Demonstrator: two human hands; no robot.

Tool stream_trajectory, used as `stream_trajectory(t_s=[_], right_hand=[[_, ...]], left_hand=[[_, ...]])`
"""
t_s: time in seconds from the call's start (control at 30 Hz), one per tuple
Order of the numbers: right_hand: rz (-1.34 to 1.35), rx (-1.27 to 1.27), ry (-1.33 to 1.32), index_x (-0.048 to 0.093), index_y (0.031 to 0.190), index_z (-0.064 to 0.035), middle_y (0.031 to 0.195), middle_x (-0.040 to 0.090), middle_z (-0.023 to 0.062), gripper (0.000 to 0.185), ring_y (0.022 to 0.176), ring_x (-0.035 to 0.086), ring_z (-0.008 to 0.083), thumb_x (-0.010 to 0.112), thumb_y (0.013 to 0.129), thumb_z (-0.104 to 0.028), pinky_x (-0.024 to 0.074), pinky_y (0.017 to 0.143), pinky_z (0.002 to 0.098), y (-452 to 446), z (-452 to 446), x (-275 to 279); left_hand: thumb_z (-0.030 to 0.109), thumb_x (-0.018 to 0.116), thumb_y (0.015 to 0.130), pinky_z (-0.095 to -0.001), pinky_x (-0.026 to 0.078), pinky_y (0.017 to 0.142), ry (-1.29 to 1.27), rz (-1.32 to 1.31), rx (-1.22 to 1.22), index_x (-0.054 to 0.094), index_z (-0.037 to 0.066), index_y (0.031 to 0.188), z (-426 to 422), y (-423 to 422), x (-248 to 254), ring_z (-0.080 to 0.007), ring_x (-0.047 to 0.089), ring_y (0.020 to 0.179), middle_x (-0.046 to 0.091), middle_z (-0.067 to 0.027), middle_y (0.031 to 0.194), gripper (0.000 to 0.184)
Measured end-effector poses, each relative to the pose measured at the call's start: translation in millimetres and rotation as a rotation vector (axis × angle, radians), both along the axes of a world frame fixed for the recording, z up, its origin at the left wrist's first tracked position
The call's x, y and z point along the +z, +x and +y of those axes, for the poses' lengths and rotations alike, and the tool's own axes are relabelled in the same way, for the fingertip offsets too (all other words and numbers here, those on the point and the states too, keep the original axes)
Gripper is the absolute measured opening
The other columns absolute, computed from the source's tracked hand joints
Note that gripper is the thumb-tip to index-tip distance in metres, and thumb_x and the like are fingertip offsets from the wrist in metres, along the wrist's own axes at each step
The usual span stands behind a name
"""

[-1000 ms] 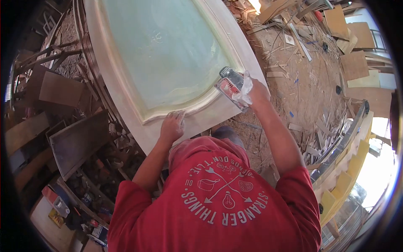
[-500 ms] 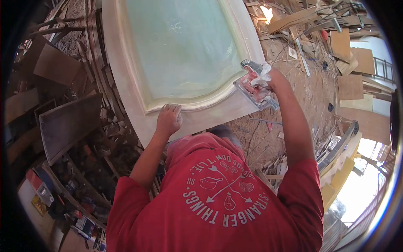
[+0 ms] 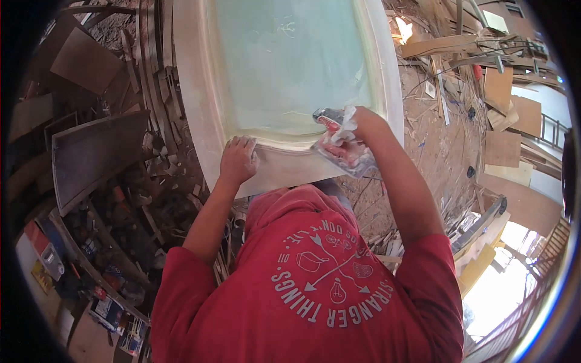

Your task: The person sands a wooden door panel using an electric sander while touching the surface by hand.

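A large pale panel [image 3: 275, 172] with a raised moulded border [image 3: 284, 144] surrounds a glossy green-blue centre [image 3: 290, 66]. My left hand [image 3: 238, 162], dusty at the fingertips, rests at the panel's lower left, its fingers against the moulding, holding no object. Near the lower right of the border, my right hand [image 3: 363, 128] is closed around a red and black power tool [image 3: 340, 145] with whitish, crumpled material at the grip. The tool's flat base lies over the lower edge of the panel, partly blurred. My right fingers are largely covered by that material.
Scrap wood and boards [image 3: 497, 91] litter the dirt floor at the right. A dark framed board [image 3: 100, 154] leans at the left, above cluttered small items. Long wooden strips [image 3: 148, 72] run beside the panel. Yellowish pieces [image 3: 478, 269] stand at the lower right.
The view has shifted, so the panel appears farther right and more upright. Since half a second ago, the tool in my right hand has moved left along the lower border. My left hand stays by the moulding.
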State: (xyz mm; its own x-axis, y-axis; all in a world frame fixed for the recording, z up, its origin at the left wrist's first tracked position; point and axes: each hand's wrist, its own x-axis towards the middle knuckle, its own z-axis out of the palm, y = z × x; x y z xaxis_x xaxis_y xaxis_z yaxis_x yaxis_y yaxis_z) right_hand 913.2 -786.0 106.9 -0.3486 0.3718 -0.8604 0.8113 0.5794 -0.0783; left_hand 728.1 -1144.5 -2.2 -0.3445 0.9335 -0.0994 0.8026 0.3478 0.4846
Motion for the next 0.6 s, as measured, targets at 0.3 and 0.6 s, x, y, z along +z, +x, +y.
stream_trajectory(t_s=[0.3, 0.6], right_hand=[[0.370, -0.342, -0.218, 0.066, 0.135, 0.0064, 0.107, 0.081, 0.0217, 0.087, 0.089, 0.079, 0.0302, 0.095, 0.068, -0.040, 0.0647, 0.079, 0.0412, 4.6, -58.7, 46.9], [0.322, -0.422, 0.323, 0.059, 0.146, -0.0030, 0.116, 0.080, 0.0293, 0.090, 0.113, 0.078, 0.0457, 0.092, 0.073, -0.045, 0.0623, 0.099, 0.0525, 71.0, -76.0, 70.9]], left_hand=[[0.021, 0.071, 0.089, -0.0528, 0.050, 0.115, 0.001, -0.047, 0.008, 0.075, 0.001, 0.131, -3.2, -1.2, 1.2, -0.0376, 0.064, 0.127, 0.071, -0.0172, 0.130, 0.047], [0.021, 0.073, 0.090, -0.0555, 0.045, 0.122, 0.066, -0.106, -0.027, 0.075, 0.003, 0.133, 8.2, 31.0, -1.1, -0.0393, 0.064, 0.127, 0.072, -0.0178, 0.128, 0.047]])
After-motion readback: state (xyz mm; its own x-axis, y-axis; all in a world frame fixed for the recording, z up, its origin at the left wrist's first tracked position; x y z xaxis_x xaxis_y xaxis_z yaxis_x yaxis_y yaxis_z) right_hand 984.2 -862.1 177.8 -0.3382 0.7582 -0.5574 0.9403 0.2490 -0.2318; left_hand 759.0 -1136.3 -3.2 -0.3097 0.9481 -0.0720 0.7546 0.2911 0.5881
